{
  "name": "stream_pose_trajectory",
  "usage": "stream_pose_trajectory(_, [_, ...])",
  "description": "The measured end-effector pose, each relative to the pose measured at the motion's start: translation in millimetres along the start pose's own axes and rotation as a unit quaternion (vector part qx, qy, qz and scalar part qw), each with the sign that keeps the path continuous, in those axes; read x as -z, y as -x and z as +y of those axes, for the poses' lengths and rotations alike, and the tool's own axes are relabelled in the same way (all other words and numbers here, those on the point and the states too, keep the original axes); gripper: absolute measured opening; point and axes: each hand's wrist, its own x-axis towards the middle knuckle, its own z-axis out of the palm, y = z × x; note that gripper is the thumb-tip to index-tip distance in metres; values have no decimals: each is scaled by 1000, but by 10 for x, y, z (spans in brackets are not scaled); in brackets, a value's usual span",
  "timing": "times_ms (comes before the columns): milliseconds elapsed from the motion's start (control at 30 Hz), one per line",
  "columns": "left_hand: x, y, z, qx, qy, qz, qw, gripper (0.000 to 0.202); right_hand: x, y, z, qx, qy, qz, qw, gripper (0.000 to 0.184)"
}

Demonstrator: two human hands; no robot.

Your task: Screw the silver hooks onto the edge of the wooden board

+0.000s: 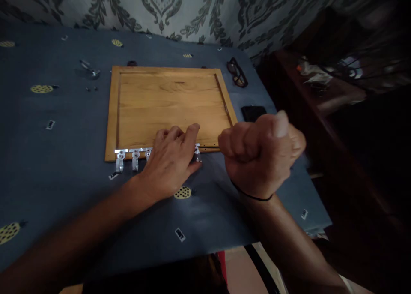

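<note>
A framed wooden board (167,103) lies flat on a blue cloth. A metal hook rail (128,154) runs along its near edge, with shiny hooks hanging toward me. My left hand (171,163) lies over the rail, fingers curled and pressing it against the board. My right hand (261,152) is a tight fist around a tool handle. A thin dark shaft (208,147), like a screwdriver's, runs left from the fist to the rail's right end beside my left fingers.
The blue cloth (58,157) has yellow patches. Dark glasses (236,72) and a black phone (253,112) lie right of the board. A small metal piece (90,68) and loose screws (91,88) lie at the back left. A dark wooden bench (321,97) stands on the right.
</note>
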Motion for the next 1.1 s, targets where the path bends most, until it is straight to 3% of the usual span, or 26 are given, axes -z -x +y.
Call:
stream_pose_trajectory(67, [-2, -4, 1, 7, 0, -6, 1000, 66, -49, -45, 22, 22, -38, 22, 999, 56])
stream_pose_trajectory(267, [10, -22, 18, 15, 4, -20, 1000, 67, -136, -75, 36, -10, -38, 23, 999, 61])
stream_pose_trajectory(600, [2, -21, 17, 11, 0, -22, 1000, 65, -117, -46, 44, -40, -25, 21, 999, 62])
stream_pose_trajectory(867, [18, -19, 24, 10, -1, -24, 1000, 60, -123, -39, 85, -16, -19, 28, 999, 52])
stream_pose_trajectory(1100, [42, -37, 29, 6, -18, -37, 999, 53, -168, -180, 88, -83, 30, 12, 996, 61])
